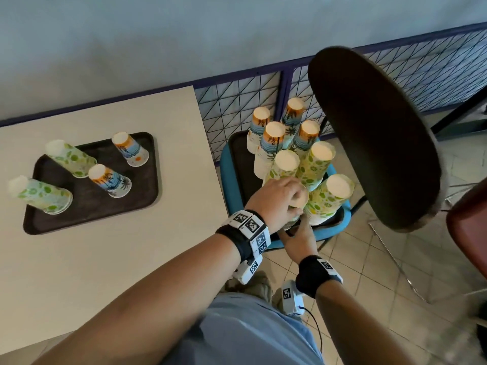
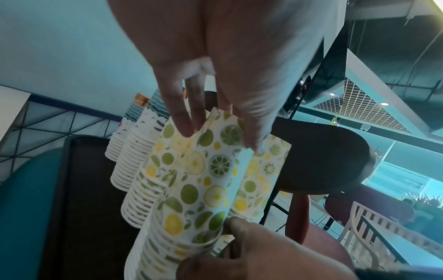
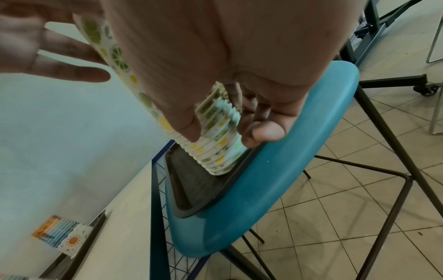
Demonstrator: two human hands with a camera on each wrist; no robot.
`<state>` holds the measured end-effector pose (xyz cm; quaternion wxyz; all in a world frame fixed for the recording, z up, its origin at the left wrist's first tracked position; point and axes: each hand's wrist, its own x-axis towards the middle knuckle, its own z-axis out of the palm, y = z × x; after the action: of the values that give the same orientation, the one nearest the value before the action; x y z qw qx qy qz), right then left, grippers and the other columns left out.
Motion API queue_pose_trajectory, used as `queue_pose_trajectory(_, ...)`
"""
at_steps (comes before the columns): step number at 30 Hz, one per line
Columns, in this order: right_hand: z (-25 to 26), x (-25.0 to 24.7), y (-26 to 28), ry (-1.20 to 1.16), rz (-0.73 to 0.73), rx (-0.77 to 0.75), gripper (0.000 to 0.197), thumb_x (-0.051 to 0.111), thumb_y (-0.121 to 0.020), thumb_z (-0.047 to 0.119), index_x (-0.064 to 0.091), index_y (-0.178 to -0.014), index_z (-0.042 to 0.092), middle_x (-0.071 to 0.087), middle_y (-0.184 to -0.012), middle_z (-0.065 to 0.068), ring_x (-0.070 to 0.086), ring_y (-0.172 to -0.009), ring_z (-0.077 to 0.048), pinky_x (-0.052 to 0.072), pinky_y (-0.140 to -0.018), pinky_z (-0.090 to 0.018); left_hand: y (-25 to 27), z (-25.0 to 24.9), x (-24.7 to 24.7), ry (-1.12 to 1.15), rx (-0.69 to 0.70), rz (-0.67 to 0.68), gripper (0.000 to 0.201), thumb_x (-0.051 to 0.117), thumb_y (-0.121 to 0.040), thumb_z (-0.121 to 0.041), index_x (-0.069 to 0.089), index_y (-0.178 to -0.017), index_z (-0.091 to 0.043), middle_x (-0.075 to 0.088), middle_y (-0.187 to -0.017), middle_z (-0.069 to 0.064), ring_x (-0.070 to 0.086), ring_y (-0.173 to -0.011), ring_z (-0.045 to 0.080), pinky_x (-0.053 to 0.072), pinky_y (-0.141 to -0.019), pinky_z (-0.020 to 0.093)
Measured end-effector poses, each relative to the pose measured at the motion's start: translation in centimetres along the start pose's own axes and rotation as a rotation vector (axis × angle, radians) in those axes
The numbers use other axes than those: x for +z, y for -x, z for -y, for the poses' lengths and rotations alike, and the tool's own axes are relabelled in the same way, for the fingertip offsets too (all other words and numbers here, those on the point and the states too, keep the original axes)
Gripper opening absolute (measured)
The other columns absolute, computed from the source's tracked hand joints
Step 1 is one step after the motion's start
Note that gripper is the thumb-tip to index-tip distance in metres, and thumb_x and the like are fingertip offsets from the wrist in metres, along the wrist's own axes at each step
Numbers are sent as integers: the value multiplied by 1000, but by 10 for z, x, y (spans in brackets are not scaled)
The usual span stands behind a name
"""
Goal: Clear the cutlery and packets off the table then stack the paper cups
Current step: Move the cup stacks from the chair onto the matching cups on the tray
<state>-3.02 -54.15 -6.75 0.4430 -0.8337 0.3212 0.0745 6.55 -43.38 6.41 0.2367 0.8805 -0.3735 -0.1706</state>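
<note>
No cutlery or packets in sight on the surface (image 1: 105, 259), so that half looks finished, but four cups (image 1: 123, 147) stand upside down on the dark tray (image 1: 87, 204) far left, unstacked. Over on the blue chair (image 1: 342, 222), the left hand (image 1: 276, 198) grips the top of a lemon-print stack (image 2: 203, 180) while the right hand (image 1: 297, 238) clasps its ribbed lower rims, other tall stacks (image 1: 274, 143) crowding just beyond.

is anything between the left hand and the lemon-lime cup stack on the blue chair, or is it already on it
Nothing visible stands between them. The left hand already grips the top of the lemon-and-lime patterned paper cup stack standing on the dark tray on the blue chair, while the right hand holds its lower rims.
</note>
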Motion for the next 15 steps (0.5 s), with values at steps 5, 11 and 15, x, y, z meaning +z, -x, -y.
queue_pose_trajectory(5,18,5,-2,41,-19,-56,94,81,-84,35,28,-151,-2,34,-149,-26,29,-142,-43,30,-114,-46,7,20,-3,109,-18,-111,25,78,-92,-22,63,-110,-14,57,-148,-4,66,-118,26,47,-87,31)
queue_pose_trajectory(11,28,21,-14,66,-36,-47,110,85,-70,54,29,-152,8,44,-144,-16,35,-137,-40,28,-115,-50,16,43,-18,238,-53,-108,28,78,-91,-16,62,-114,-20,55,-156,-7,60,-136,20,52,-107,42)
queue_pose_trajectory(15,33,19,-17,-73,-59,-56,104,91,-65,44,35,-149,20,52,-141,-9,46,-133,-36,42,-108,-53,18,51,-19,285,-68,-124,37,80,-91,-16,62,-123,-21,55,-158,-6,58,-138,20,50,-109,41)
